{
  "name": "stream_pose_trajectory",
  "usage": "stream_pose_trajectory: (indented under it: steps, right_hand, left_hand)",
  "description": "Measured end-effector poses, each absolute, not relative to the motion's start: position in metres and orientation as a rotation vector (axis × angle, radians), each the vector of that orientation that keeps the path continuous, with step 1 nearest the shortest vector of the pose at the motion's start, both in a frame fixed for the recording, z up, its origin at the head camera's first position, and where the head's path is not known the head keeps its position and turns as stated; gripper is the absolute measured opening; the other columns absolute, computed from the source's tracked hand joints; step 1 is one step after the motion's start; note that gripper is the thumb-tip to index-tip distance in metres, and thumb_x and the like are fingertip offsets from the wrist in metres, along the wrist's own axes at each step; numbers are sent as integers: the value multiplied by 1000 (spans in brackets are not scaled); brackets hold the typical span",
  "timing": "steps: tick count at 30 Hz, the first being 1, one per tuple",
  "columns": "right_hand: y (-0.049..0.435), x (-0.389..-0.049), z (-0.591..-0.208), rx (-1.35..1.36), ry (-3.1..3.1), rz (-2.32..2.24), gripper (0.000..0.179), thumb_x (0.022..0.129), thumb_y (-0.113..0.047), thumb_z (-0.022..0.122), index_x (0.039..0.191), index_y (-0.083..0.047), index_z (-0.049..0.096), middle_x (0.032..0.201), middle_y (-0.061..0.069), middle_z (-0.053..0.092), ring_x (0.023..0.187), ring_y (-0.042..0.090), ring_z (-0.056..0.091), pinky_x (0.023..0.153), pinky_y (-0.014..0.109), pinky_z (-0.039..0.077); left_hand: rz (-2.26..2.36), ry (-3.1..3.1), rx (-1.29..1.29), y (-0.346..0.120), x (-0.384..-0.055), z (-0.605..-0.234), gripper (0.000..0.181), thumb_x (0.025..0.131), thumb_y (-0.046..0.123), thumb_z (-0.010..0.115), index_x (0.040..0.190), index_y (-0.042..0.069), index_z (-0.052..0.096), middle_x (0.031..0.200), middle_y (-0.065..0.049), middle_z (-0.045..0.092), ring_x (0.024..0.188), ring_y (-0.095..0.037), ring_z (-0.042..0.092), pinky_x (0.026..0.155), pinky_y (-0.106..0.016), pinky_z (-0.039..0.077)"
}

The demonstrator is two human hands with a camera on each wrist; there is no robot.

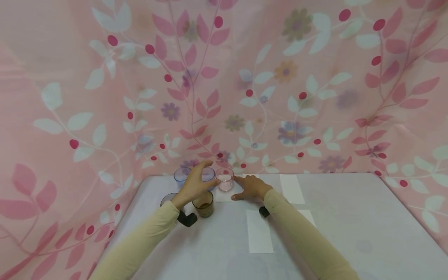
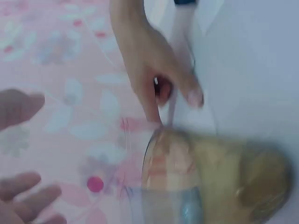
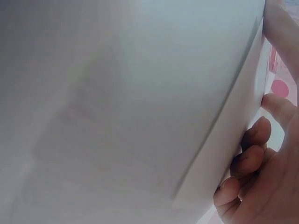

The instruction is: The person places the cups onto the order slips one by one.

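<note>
A pink clear glass (image 1: 224, 181) stands on a white paper sheet (image 1: 223, 196) at the back of the table. My left hand (image 1: 194, 182) hovers over the glasses left of it, thumb and fingers spread wide. Its thumb tip overlaps the pink glass's left edge in the head view; the left wrist view shows its fingers (image 2: 23, 191) holding nothing. At the glass's right side is my right hand (image 1: 254, 187), index finger reaching to it, thumb apart. In the right wrist view its other fingers (image 3: 247, 161) bend loosely by the tabletop. An amber glass (image 1: 204, 205) stands nearer me.
Two blue-tinted glasses, one at the far left (image 1: 180, 179) and one in the middle (image 1: 209, 174), stand in the back row. A greyish glass (image 1: 168, 197) is partly behind my left wrist. More paper sheets lie around my right arm, one in front (image 1: 259, 233) and one behind (image 1: 292, 189).
</note>
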State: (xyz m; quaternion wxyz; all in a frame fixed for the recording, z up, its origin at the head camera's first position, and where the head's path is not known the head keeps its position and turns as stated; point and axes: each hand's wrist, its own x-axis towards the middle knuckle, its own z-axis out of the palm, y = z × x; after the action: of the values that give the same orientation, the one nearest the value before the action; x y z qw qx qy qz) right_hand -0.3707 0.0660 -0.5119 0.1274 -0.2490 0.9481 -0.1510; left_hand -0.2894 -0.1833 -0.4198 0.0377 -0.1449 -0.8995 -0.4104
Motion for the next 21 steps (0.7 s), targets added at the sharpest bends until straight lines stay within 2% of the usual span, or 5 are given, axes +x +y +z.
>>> stream_pose_trajectory:
  steps: [4, 9, 14, 21]
  right_hand:
    - [67, -372, -514, -749, 2763, -427, 95, 88, -73, 73, 166, -34, 36, 143, 17, 62, 129, 33, 62, 110, 54, 53]
    - [69, -375, -513, -728, 2789, -380, 96, 87, -74, 73, 166, -34, 36, 142, 17, 62, 130, 35, 61, 112, 55, 52]
    - [68, -374, -510, -724, 2778, -388, 95, 87, -73, 73, 166, -34, 36, 144, 19, 60, 133, 38, 59, 113, 58, 50]
    - [66, -371, -512, -750, 2777, -388, 95, 87, -71, 75, 166, -32, 38, 138, 18, 63, 126, 35, 62, 109, 56, 53]
  left_hand:
    - [-1337, -2670, -268, -184, -252, -429, 79, 91, 29, 84, 156, 6, 46, 163, -20, 46, 154, -43, 38, 123, -67, 34]
    - [-1334, -2602, -173, -179, -225, -453, 92, 87, 30, 88, 158, 0, 38, 165, -26, 39, 154, -47, 36, 122, -70, 33]
    - [-1397, -2525, -46, -171, -214, -475, 102, 85, 26, 90, 160, -4, 28, 164, -30, 35, 152, -48, 35, 122, -69, 31]
    - [-1553, -2350, 118, -165, -217, -498, 106, 83, 19, 90, 158, -11, 22, 158, -37, 36, 146, -51, 41, 122, -64, 35]
